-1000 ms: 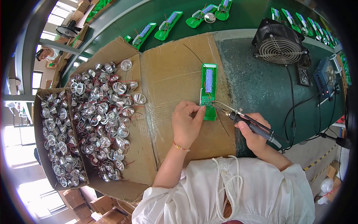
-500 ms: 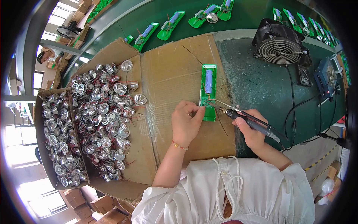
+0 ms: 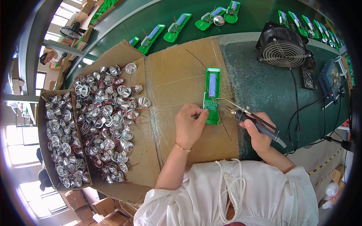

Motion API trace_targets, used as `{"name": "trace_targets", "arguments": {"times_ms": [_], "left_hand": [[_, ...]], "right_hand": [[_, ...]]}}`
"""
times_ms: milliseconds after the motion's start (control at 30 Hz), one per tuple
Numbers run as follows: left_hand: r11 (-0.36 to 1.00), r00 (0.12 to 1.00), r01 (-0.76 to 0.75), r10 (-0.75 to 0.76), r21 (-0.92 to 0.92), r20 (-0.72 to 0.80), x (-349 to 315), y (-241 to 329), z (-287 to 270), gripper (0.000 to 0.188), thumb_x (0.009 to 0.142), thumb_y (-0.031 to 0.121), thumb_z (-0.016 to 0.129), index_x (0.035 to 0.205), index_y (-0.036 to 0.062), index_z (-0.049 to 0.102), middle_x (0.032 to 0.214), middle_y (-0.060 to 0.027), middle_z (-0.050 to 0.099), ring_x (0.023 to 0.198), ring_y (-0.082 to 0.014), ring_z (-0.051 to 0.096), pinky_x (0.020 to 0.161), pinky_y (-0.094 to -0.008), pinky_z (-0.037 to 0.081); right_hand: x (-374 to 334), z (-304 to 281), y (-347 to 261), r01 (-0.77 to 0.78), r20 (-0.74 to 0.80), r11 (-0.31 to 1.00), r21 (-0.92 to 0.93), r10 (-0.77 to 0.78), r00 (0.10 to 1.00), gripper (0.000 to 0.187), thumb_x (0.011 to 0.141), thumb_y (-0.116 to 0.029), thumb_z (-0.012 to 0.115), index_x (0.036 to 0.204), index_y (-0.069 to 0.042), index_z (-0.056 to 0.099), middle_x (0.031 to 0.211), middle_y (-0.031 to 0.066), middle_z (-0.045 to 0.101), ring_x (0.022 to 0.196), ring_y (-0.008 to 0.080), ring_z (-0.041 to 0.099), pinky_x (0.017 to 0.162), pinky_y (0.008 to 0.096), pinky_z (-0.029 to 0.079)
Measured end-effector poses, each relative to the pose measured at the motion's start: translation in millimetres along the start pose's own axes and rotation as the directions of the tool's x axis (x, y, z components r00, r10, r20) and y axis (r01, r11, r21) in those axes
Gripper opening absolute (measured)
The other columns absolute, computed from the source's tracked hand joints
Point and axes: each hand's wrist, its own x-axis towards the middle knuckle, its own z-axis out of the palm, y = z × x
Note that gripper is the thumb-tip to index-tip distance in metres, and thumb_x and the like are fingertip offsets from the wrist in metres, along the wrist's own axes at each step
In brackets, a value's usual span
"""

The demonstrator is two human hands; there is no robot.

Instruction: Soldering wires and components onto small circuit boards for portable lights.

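Note:
An open green plastic housing lies upright on the cardboard, with a blue cylindrical battery in its upper part and a small green circuit board below it. My left hand is closed beside the housing's lower left edge, its thumb tip at the board. Something small and dark shows between those fingers, too hidden to name. My right hand grips a soldering iron with a curved metal solder-feed tube on it. Both the iron's tip and the tube's end point at the board from the right.
Many silver reflectors with red wires fill a divided cardboard box on the left. Behind are several green housings with batteries. A black fan and a blue soldering station stand right, near a black cable.
The soldering iron has drawn back slightly to the right, away from the board. My left fingers have shifted a little and show a small dark thing. The whole view has moved slightly.

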Motion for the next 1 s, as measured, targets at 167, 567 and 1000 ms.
{"name": "trace_targets", "arguments": {"times_ms": [167, 567, 1000], "left_hand": [[0.999, 0.999, -0.033, 0.032, -0.010, -0.012, 2, 0, -2, 0.011, 0.074, 0.011, 0.067, 0.071, 0.0001, 0.064, 0.073, -0.0106, 0.058, 0.062, -0.0189, 0.055, 0.057, -0.0287, 0.044], [0.943, 0.953, -0.079, -0.023, 0.323, 0.301, 35, 30, -10, 0.015, 0.076, 0.019, 0.058, 0.070, 0.0088, 0.067, 0.058, -0.0048, 0.063, 0.054, -0.0226, 0.062, 0.053, -0.0320, 0.049], [0.650, 0.774, -0.583, 0.627, 0.487, 0.092, 307, 96, 121, 0.018, 0.081, 0.029, 0.058, 0.086, 0.0157, 0.068, 0.088, -0.0110, 0.065, 0.079, -0.0304, 0.062, 0.071, -0.0401, 0.050]], "right_hand": [[1, -12, -3, 0.027, -0.014, 0.999, -0.019, -0.027, 1.000, 0.017, 0.082, -0.009, 0.063, 0.090, 0.004, 0.055, 0.075, 0.0119, 0.066, 0.069, 0.0136, 0.063, 0.062, 0.0242, 0.050], [10, -54, 8, 0.005, -0.075, 0.995, -0.103, -0.013, 0.997, 0.014, 0.080, -0.008, 0.064, 0.087, 0.002, 0.057, 0.074, 0.0088, 0.065, 0.066, 0.0111, 0.060, 0.060, 0.0242, 0.048], [11, -53, 20, -0.064, -0.098, 0.976, -0.208, 0.044, 0.994, 0.017, 0.072, -0.009, 0.072, 0.082, -0.001, 0.061, 0.069, 0.0075, 0.066, 0.062, 0.0109, 0.063, 0.058, 0.0240, 0.050]]}}
